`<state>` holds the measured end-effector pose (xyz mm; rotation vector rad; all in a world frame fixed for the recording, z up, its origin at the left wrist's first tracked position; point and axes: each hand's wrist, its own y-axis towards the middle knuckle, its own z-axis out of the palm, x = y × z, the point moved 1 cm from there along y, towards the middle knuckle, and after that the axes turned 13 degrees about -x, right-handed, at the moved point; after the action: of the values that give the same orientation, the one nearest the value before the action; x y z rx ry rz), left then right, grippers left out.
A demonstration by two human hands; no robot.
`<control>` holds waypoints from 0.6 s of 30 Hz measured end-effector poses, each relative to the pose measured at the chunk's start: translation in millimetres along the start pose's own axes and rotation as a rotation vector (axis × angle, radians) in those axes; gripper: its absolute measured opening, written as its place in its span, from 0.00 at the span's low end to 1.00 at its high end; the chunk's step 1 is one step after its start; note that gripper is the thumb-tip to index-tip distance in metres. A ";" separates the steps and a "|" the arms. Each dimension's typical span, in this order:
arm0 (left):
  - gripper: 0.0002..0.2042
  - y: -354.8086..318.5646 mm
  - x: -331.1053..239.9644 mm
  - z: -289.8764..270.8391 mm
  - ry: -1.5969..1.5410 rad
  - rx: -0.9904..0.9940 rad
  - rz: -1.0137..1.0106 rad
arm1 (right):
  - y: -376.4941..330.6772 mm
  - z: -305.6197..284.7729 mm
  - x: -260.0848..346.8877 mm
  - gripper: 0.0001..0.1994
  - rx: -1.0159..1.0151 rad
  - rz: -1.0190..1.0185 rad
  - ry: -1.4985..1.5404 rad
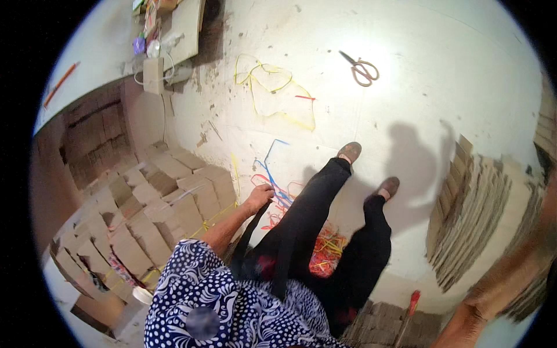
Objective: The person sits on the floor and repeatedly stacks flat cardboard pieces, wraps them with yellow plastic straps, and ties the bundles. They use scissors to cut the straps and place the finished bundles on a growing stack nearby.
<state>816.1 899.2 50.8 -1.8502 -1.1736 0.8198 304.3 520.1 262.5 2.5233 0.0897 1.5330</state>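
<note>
My left hand (259, 198) is held out in front of my left thigh, its fingers curled. A black strap (255, 223) runs from this hand down toward my waist, and the fingers appear closed on its upper end. Past the fingertips, blue and red plastic strips (271, 177) lie on the floor. My right hand (525, 255) is raised close at the right rim, blurred and partly cut off. Its fingers cannot be made out. Behind it stand stacked flat cardboard sheets (473, 211).
Bundled cardboard pieces (145, 214) fill the left side. Scissors (361, 69) and a loop of yellow strap (272, 87) lie on the pale floor (418, 87) ahead. A tangle of red and yellow strips (328, 252) sits between my legs. A table (98, 64) stands at the upper left.
</note>
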 end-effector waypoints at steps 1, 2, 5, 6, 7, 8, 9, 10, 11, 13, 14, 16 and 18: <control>0.15 13.8 4.4 -9.2 -0.066 -0.051 -0.150 | -6.9 49.7 -36.0 0.27 0.059 0.084 0.013; 0.15 33.7 24.7 -4.4 -0.095 -0.088 -0.187 | -23.8 102.8 -82.6 0.27 0.142 0.188 0.015; 0.13 142.6 44.0 8.6 -0.130 -0.169 -0.071 | -103.7 220.2 -197.2 0.21 0.405 0.488 -0.138; 0.13 173.0 35.2 16.7 -0.131 -0.231 -0.048 | -120.8 244.9 -223.2 0.19 0.453 0.483 -0.131; 0.12 195.4 30.2 21.7 -0.168 -0.262 -0.034 | -131.9 263.5 -238.1 0.17 0.523 0.492 -0.140; 0.12 236.0 21.0 24.2 -0.202 -0.316 0.017 | -146.5 288.3 -264.5 0.16 0.548 0.521 -0.113; 0.12 274.7 25.5 27.2 -0.167 -0.403 0.137 | -157.7 310.8 -285.3 0.15 0.590 0.558 -0.083; 0.12 310.0 32.5 21.5 -0.120 -0.505 0.253 | -165.7 340.0 -302.4 0.16 0.661 0.534 -0.090; 0.13 336.5 6.7 29.4 -0.117 -0.540 0.324 | -168.3 356.8 -320.8 0.16 0.713 0.507 -0.136; 0.13 372.3 -46.6 27.1 -0.117 -0.679 0.440 | -160.0 394.2 -342.9 0.17 0.771 0.440 -0.193; 0.13 387.4 -56.7 19.8 -0.120 -0.772 0.473 | -156.4 415.8 -343.5 0.17 0.787 0.408 -0.212; 0.13 418.8 -88.4 18.1 -0.125 -0.965 0.555 | -140.0 447.9 -356.1 0.18 0.691 0.166 -0.303; 0.14 441.7 -118.6 19.6 -0.119 -1.168 0.613 | -121.7 472.4 -368.1 0.18 0.478 -0.237 -0.427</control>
<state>942.3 676.3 -328.5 -3.2649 -1.2838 0.5639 556.8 524.2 -294.0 3.0019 0.7399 0.9402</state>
